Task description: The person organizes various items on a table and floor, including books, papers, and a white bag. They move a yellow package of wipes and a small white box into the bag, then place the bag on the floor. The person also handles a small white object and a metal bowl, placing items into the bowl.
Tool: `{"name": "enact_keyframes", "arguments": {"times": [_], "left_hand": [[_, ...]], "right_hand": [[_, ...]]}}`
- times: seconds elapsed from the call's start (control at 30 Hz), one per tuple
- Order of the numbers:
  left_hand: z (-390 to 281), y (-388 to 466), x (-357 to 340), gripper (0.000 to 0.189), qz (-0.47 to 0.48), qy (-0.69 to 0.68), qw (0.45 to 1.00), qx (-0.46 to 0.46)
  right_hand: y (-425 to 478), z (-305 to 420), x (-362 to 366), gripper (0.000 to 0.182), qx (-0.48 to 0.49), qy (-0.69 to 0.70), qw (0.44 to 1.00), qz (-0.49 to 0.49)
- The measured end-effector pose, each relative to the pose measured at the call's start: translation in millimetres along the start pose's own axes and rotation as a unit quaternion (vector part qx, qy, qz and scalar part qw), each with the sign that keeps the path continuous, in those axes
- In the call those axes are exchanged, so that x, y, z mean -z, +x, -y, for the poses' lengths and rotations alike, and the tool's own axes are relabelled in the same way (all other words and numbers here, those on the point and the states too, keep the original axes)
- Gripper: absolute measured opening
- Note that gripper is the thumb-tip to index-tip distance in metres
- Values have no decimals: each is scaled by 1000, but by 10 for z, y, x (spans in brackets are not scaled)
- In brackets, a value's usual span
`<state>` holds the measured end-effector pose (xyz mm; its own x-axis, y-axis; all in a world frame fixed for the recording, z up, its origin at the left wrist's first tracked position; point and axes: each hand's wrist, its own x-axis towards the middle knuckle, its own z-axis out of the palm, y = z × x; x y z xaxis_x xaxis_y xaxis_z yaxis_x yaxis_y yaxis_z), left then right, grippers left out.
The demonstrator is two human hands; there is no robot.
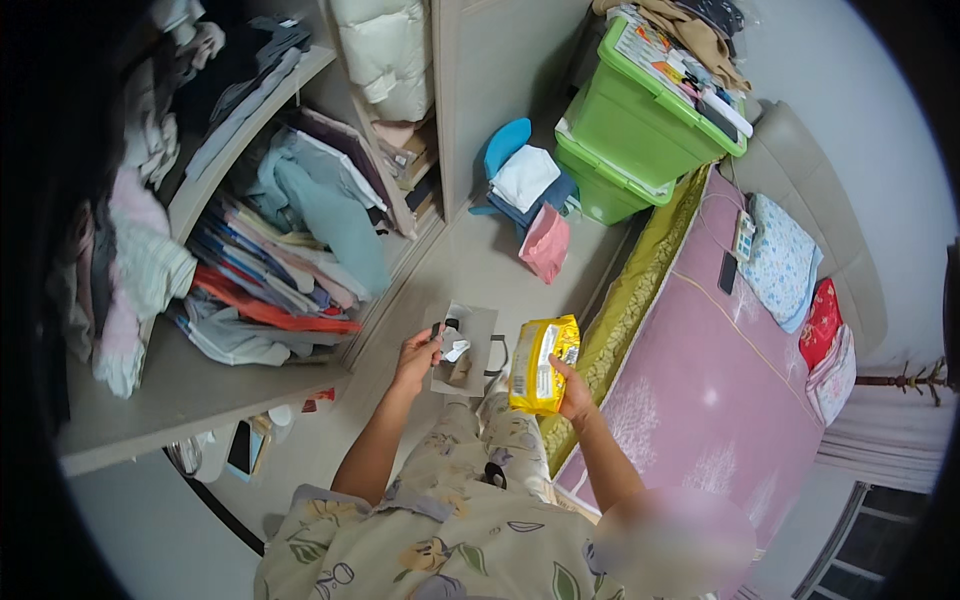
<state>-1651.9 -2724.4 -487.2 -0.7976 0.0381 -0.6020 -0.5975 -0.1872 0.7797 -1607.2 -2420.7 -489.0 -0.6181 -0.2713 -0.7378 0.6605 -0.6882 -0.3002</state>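
Observation:
My right hand (pixel 573 388) grips a yellow soft plastic pack (pixel 534 367) with a white label and a barcode, its thumb on the near face. In my left hand (pixel 417 361) is a small dark object (pixel 436 331), pinched between thumb and fingers; its exact kind is too small to tell. Below and between my hands stands an open pale box (pixel 484 319) with a dark handle (pixel 502 354) at its side. Inside the box show a black-topped item (pixel 451 324), a crumpled white piece (pixel 456 346) and a brown item (pixel 459 369).
An open wardrobe (pixel 255 97) with clothes (pixel 322 202) stands left. The bed (pixel 720 360), with a phone (pixel 727 272) and pillow (pixel 781 259), runs along the right. Ahead are stacked green bins (pixel 645 112), a blue child's chair (pixel 507 142) holding folded clothes (pixel 523 178), and a pink bag (pixel 546 244).

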Motion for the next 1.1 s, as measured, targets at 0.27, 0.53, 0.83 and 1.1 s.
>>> {"name": "enact_keyframes", "arguments": {"times": [0.27, 0.53, 0.83, 1.1], "left_hand": [[634, 1392, -499, 31, -24, 71, 995, 62], [1448, 2382, -707, 31, -159, -103, 981, 43], [2308, 3122, -995, 33, -236, -178, 953, 66], [3372, 3232, -993, 13, -393, -66, 916, -42]], "right_hand": [[1938, 2084, 1103, 55, 144, -634, 757, -59], [3951, 2861, 694, 37, 11, -951, 286, 114], [5342, 2839, 1458, 38, -20, -964, 226, 136], [4476, 3034, 1552, 46, 129, -827, 514, 188]]}}
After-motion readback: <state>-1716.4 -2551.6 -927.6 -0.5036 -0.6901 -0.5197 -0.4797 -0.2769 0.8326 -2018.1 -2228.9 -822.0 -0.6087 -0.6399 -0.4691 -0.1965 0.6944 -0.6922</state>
